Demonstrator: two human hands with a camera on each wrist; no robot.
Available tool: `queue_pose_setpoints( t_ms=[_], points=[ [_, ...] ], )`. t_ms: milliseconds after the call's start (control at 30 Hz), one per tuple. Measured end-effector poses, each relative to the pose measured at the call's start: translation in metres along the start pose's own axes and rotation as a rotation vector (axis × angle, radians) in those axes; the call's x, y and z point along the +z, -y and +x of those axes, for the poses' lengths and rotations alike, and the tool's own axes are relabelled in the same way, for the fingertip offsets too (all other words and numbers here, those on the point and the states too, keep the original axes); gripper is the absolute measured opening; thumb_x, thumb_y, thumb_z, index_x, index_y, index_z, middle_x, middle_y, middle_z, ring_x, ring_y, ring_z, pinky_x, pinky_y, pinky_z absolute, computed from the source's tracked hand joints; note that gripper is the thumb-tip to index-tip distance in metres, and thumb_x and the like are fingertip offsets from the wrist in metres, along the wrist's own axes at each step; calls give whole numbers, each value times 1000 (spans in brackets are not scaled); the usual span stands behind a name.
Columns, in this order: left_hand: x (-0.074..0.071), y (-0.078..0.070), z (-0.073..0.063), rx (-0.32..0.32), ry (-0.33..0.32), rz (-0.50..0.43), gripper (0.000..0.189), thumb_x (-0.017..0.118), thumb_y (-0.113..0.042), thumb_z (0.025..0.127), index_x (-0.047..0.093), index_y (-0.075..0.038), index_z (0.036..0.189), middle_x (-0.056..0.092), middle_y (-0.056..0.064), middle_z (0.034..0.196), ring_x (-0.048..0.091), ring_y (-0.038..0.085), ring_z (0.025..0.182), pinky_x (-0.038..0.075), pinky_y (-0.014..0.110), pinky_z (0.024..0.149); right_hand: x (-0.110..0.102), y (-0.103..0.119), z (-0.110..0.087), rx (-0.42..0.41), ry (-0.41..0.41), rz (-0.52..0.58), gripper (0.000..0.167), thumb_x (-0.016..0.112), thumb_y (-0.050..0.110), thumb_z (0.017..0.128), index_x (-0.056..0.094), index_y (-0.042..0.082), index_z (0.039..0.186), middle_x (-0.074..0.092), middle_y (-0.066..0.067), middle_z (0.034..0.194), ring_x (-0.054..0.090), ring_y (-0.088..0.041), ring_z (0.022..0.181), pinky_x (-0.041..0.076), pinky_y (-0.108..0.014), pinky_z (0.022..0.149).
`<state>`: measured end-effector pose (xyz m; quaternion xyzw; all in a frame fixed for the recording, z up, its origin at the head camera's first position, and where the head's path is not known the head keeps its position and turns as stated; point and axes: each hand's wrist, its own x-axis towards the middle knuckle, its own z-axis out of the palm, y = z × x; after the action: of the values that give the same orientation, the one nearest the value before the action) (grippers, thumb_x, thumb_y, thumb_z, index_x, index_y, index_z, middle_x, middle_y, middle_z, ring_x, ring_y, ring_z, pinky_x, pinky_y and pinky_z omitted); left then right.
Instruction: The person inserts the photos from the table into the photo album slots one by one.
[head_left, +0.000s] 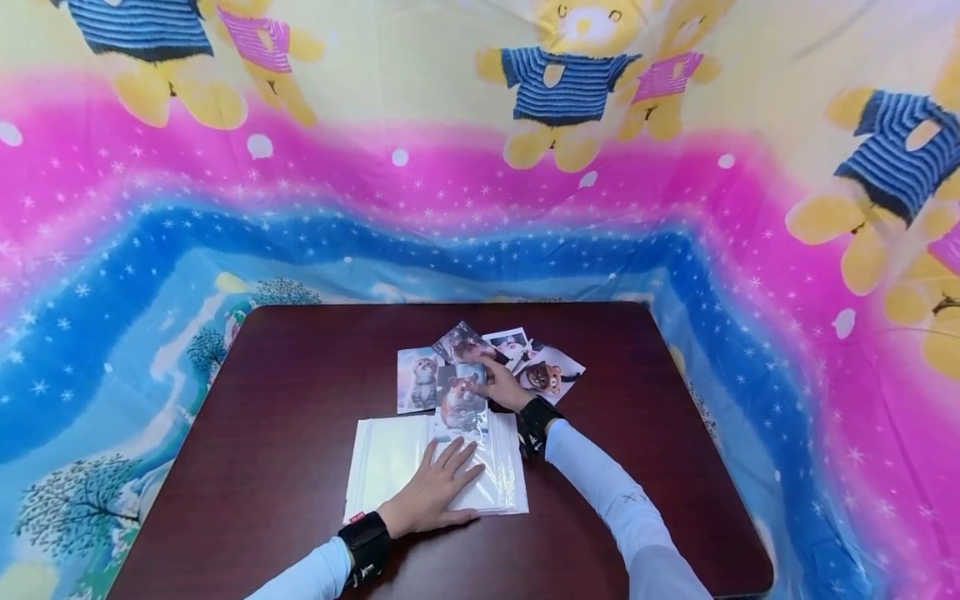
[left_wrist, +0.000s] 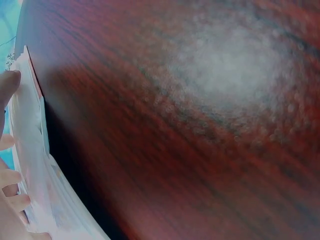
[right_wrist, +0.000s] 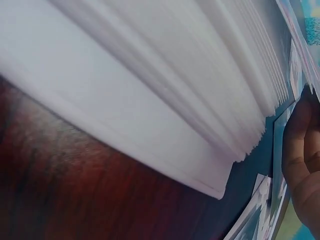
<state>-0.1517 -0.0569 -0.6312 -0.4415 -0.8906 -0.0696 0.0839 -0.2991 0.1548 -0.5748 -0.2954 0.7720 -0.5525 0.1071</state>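
Observation:
An open photo album [head_left: 386, 454] with clear pockets lies at the table's near middle. Its stacked white pages [right_wrist: 165, 75] fill much of the right wrist view. My left hand [head_left: 429, 497] rests on the album with fingers spread; part of that hand [left_wrist: 9, 200] shows at the left wrist view's edge. With my right hand [head_left: 504, 388] I pinch a photo [head_left: 459, 398] of a small furry animal at its upper right. The photo's lower end lies over or inside the right page's clear pocket; I cannot tell which.
Beyond the album lie a kitten photo [head_left: 417, 379], a dark animal photo [head_left: 463, 342] and, on the right, a photo of a cat in a costume [head_left: 553, 372], some overlapping. The dark wooden table [head_left: 285, 400] meets a patterned cloth backdrop [head_left: 420, 192] behind.

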Motion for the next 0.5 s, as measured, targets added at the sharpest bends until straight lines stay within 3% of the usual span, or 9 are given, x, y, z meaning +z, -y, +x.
queue_pose_setpoints(
  t_ms=[100, 300, 400, 500],
  points=[
    [-1, 1, 0, -3, 2, -13, 75, 53, -67, 91, 47, -19, 148, 34, 15, 156, 28, 37, 144, 26, 67, 107, 0, -3, -1, 33, 8, 10, 49, 57, -11, 94, 41, -13, 141, 33, -38, 146, 53, -49, 87, 40, -28, 66],
    [0, 1, 0, 7, -11, -34, 75, 54, -66, 90, 47, -18, 148, 34, 16, 156, 29, 38, 143, 25, 68, 106, 3, -22, -2, 72, 22, 6, 50, 58, -5, 96, 39, -13, 142, 36, -33, 147, 59, -44, 103, 43, -31, 69],
    [1, 1, 0, 5, -10, -33, 75, 54, -66, 91, 47, -18, 148, 34, 15, 156, 29, 38, 143, 24, 68, 106, 5, -28, -4, 102, 15, 5, 52, 60, -2, 96, 40, -10, 144, 43, -29, 143, 62, -32, 92, 42, -29, 67],
    [2, 1, 0, -4, -7, -22, 76, 52, -68, 91, 47, -18, 148, 35, 14, 156, 29, 38, 143, 24, 68, 107, 6, -31, -5, 121, 18, 21, 52, 61, -1, 96, 41, -7, 144, 56, -29, 126, 55, -18, 71, 40, -27, 62]
  ],
)
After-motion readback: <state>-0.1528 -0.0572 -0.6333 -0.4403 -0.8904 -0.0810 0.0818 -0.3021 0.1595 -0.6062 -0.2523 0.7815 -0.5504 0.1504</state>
